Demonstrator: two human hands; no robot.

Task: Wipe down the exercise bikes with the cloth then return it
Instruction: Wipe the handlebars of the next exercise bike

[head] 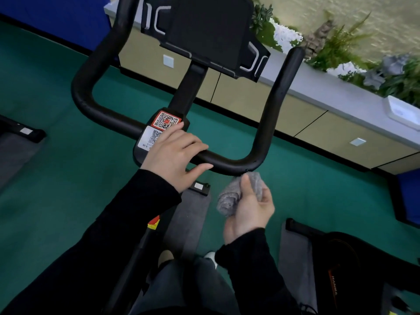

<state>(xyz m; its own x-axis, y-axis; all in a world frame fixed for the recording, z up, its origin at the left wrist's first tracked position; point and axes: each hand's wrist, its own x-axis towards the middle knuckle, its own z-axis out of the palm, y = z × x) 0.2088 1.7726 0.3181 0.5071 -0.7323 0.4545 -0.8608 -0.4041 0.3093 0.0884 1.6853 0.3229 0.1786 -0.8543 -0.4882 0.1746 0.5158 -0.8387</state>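
A bunched grey cloth [236, 198] sits in the right hand [250, 212] at about 5 o'clock from the middle of the view, the grip clamped on it with the thumb pressed across its top. The cloth's upper edge lies right at the near bend of a black exercise bike handlebar [266, 123]; whether it touches the bar cannot be told. At 9 o'clock from the cloth, the left hand [172, 155] rests on the bar's centre, its grip apart, the fingers laid loosely over the tube and the thumb stretched along its near side. The fingers partly cover a white QR sticker [150, 137]; a red QR sticker [166, 120] shows just beyond, at 12 o'clock from that hand. The dark console [209, 30] stands on its stem at 12 o'clock. Below the bar are green floor [56, 178] and a grey mat [188, 223]. A second machine [341, 269] stands at 4 o'clock, and a black foot bar [22, 133] lies at 9 o'clock. Beyond the bike, from 12 to 3 o'clock, runs a low cabinet whose pale surface [329, 94] carries plants [341, 42] and a white tray [404, 112].
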